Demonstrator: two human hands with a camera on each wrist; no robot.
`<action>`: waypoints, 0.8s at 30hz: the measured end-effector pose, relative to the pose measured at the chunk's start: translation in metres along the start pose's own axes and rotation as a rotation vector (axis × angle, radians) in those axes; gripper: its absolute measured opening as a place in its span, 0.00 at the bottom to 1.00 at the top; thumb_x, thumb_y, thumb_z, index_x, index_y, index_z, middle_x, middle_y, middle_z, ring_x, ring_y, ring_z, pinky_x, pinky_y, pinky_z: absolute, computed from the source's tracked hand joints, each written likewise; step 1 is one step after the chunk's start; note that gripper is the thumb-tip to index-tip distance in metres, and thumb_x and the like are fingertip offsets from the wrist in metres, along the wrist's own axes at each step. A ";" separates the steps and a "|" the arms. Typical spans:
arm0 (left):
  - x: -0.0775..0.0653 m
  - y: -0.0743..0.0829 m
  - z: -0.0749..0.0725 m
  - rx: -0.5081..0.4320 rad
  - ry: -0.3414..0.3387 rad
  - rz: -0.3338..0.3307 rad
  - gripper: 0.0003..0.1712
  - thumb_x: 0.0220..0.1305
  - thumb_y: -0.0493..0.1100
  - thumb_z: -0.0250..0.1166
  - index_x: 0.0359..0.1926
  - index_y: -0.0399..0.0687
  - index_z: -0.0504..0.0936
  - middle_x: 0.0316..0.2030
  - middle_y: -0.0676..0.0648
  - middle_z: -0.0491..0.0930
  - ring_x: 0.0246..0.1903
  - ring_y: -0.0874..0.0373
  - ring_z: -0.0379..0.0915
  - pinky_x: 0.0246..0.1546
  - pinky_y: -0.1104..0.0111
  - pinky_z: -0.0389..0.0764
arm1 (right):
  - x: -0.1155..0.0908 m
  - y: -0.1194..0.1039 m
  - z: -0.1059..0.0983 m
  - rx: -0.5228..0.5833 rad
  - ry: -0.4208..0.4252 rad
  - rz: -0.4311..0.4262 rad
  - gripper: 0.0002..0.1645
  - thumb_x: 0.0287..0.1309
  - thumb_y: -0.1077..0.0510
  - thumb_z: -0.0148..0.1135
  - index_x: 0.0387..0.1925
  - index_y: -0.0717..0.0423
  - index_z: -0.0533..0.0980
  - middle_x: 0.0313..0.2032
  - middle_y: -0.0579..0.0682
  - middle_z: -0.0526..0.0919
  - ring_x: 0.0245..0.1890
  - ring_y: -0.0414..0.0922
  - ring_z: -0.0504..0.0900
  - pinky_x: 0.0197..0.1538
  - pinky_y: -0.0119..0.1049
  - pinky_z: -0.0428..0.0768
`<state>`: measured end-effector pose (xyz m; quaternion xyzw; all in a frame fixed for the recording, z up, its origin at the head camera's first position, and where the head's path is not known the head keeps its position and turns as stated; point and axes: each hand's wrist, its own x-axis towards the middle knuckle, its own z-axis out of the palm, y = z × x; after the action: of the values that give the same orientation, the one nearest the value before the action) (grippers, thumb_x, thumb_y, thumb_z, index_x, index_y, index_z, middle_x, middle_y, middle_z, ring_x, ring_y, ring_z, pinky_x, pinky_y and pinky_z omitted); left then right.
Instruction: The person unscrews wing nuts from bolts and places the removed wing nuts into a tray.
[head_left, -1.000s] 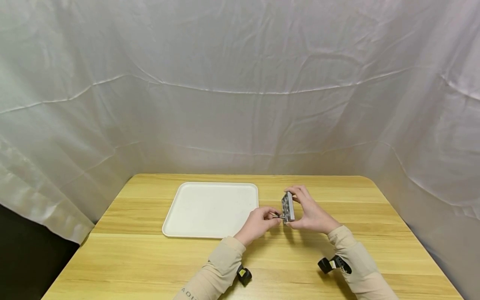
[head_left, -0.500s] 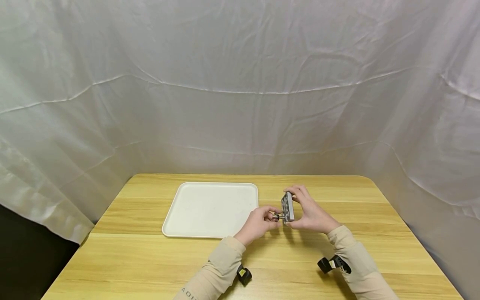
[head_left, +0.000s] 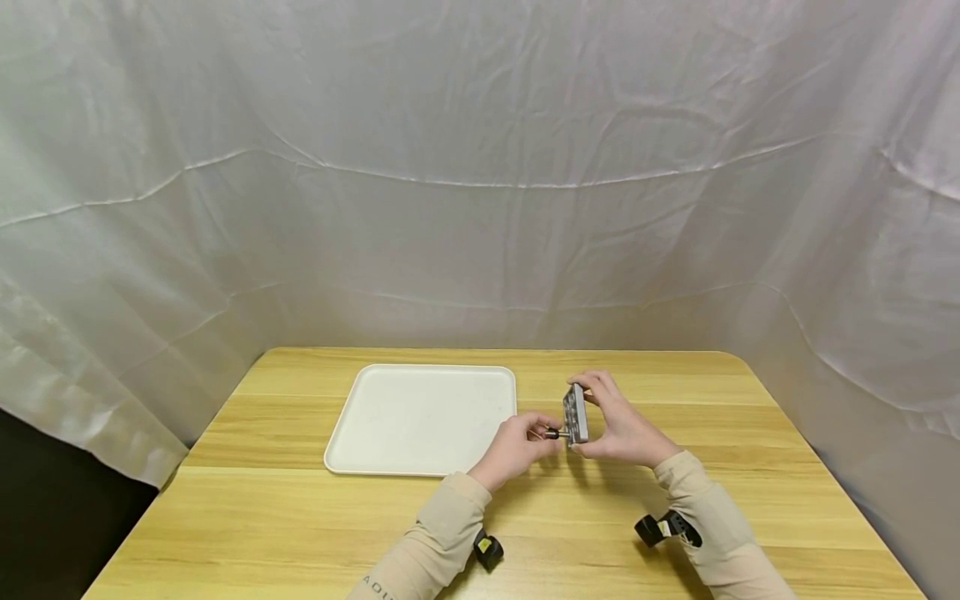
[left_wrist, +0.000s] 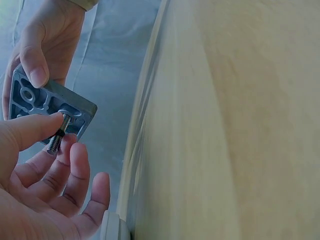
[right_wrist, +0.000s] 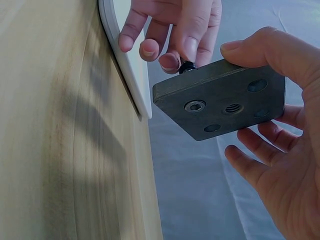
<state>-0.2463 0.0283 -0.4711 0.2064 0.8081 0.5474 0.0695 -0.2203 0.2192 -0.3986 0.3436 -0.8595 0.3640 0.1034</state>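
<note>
A grey metal block (right_wrist: 220, 100) with several holes is held upright off the table by my right hand (head_left: 622, 425), thumb on one edge and fingers on the opposite one. In the left wrist view a threaded bolt (left_wrist: 53, 145) sticks out of the block's ribbed side; its hex-socket head (right_wrist: 195, 106) shows on the flat side in the right wrist view. A small black nut-like ring (left_wrist: 60, 133) sits around the bolt's shaft. My left hand (head_left: 517, 446) pinches this ring between thumb and fingertip; its other fingers are loosely bent.
A white tray (head_left: 420, 467) lies on the wooden table (head_left: 285, 533), left of and partly behind my left hand. Pale curtains (head_left: 480, 233) hang behind and at the sides. Black wrist cameras (head_left: 489, 550) are strapped to both forearms.
My left fingers have shifted slightly around the bolt, and more of the black ring shows between them now. The right hand and block stay in place.
</note>
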 end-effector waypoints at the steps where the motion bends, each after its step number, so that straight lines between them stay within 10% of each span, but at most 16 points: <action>1: 0.000 0.000 0.000 0.004 0.000 0.002 0.16 0.58 0.41 0.69 0.48 0.45 0.84 0.38 0.47 0.85 0.31 0.67 0.74 0.34 0.74 0.77 | 0.000 0.000 0.000 0.000 0.000 -0.002 0.52 0.29 0.74 0.77 0.61 0.72 0.61 0.54 0.69 0.64 0.55 0.60 0.72 0.61 0.53 0.73; 24: 0.001 -0.004 0.001 0.013 0.009 0.010 0.11 0.64 0.45 0.65 0.44 0.45 0.84 0.36 0.49 0.85 0.30 0.69 0.73 0.32 0.75 0.77 | -0.005 0.043 0.011 0.019 0.008 0.017 0.57 0.28 0.69 0.79 0.65 0.59 0.60 0.58 0.60 0.63 0.58 0.56 0.71 0.63 0.49 0.73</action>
<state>-0.2484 0.0280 -0.4749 0.2083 0.8108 0.5435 0.0616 -0.2444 0.2353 -0.4322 0.3356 -0.8586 0.3743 0.1003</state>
